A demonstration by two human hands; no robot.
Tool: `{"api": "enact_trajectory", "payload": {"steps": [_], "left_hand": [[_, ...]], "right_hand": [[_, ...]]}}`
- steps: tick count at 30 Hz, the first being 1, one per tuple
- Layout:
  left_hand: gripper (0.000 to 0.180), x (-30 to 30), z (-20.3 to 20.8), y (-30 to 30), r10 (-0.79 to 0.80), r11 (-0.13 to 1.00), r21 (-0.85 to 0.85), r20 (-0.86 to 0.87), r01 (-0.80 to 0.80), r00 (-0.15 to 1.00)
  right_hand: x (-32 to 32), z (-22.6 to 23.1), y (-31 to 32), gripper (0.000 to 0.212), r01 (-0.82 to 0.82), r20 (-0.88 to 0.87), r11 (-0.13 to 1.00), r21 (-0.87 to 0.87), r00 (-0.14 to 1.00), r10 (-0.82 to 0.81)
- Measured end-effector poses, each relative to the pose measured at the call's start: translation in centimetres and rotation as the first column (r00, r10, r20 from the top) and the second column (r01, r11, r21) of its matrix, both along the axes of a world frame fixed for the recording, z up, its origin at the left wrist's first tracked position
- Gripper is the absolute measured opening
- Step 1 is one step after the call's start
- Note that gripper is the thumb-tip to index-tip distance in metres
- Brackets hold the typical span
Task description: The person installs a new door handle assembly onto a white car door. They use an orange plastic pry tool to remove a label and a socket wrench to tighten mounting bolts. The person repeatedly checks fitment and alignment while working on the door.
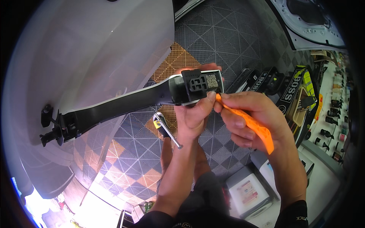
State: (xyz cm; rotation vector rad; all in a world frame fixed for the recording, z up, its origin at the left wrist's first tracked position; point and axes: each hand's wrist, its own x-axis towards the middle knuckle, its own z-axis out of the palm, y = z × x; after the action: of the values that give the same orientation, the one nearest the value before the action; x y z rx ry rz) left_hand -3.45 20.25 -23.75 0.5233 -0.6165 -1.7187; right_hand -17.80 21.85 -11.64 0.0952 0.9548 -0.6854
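My left hand [194,114] holds one end of a long car door handle [125,104] from below, its thumb against the edge. The handle's black inner side faces up, with a thin white rim. Its far-left end carries black hooks and brackets. Near the held end sit a black ribbed block [195,83] and a square code label [211,80]. My right hand [254,117] is closed around an orange plastic pry tool [253,125], its narrow tip touching the handle's end beside my left thumb. A shiny metal tool with a black and yellow part [161,127] shows beside my left wrist; its support is hidden.
A pale car body panel [99,49] fills the left. Black boxes [292,87] stand at the right, beside a shelf [323,152] with several small bottles. A grey and white bin-like container [249,192] is at lower right. Patterned grey and orange tiles [216,34] cover the floor.
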Motion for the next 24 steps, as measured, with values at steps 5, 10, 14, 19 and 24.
{"api": "enact_trajectory", "payload": {"steps": [5,10,14,19,24], "left_hand": [[0.06,0.3,-0.1,0.3,-0.027,0.999,0.025,-0.101,0.03,0.994],[0.059,0.0,-0.1,0.3,-0.055,0.998,-0.019,-0.23,0.052,0.972],[0.06,-0.2,-0.3,0.2,-0.062,0.998,-0.04,-0.258,0.054,0.964],[0.056,-0.3,-1.0,-0.1,-0.108,0.986,-0.15,-0.235,0.073,0.966],[0.055,-0.3,-1.4,-0.5,-0.136,0.979,-0.185,-0.27,0.087,0.953]], "right_hand": [[1.1,0.3,0.9,0.031,0.066,0.018,0.989,0.129,0.997,-0.069],[1.5,1.3,1.5,0.031,0.1,0.014,0.977,0.191,0.994,-0.104],[0.8,2.2,1.4,0.036,0.043,0.033,0.988,0.145,0.998,-0.049],[0.1,3.4,2.0,0.04,-0.089,-0.006,0.976,0.2,0.996,0.092],[0.9,3.9,2.3,0.03,-0.108,-0.09,0.976,0.187,0.988,0.127]]}}
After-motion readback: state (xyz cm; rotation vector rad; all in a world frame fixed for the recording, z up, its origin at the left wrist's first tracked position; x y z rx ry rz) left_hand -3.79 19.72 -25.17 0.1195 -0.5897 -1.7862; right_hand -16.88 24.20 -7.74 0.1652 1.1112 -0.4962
